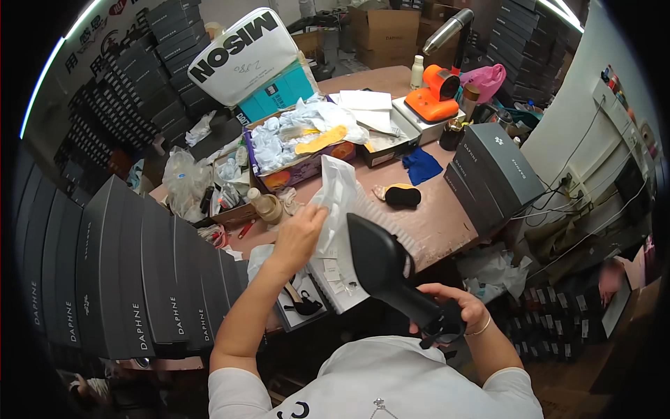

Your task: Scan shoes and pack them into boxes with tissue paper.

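A black pointed-toe shoe (380, 262) is in my right hand (464, 304), its toe pointing away from me and its sole partly turned up. The fingers of that hand close around its heel end, where a dark strap hangs. My left hand (300, 236) pinches a sheet of white wrapping paper (336, 183), raised over the table. Below it lies an open shoe box (300, 322) at the table's near edge, with another dark shoe (305, 304) inside. Beside that shoe a white lid or tray (338, 297) holds a small label and a little clear packet.
Stacked grey shoe boxes (112, 265) crowd my left; more boxes (492, 174) stand on the table's right. Behind are a carton of crumpled paper (279, 174), an orange device (433, 101), a blue cloth (422, 166) and a black brush-like pad (403, 197). A bottle (265, 206) stands left.
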{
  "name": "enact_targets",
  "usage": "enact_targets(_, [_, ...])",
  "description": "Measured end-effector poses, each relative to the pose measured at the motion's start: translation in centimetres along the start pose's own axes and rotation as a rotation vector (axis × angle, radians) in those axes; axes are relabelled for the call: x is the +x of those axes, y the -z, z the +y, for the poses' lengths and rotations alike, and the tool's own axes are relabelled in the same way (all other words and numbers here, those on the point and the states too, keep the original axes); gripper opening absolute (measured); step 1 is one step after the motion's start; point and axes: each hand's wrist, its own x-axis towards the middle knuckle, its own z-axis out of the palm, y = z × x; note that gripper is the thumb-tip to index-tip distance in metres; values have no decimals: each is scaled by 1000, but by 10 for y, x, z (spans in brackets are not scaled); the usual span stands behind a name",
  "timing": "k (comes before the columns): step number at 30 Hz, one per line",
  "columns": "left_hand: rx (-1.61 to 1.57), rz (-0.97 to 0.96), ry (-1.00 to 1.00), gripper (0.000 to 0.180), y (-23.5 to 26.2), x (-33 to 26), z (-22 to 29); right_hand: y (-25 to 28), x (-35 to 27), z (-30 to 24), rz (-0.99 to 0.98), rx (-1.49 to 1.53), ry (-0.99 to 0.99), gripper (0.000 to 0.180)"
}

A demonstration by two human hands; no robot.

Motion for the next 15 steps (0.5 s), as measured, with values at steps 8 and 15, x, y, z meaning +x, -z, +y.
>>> enact_targets(8, [-263, 22, 131, 49, -17, -78, 23, 56, 27, 22, 274, -122, -337, 78])
enact_targets(15, [-579, -44, -48, 48, 10, -87, 81, 55, 47, 48, 174, -79, -335, 65])
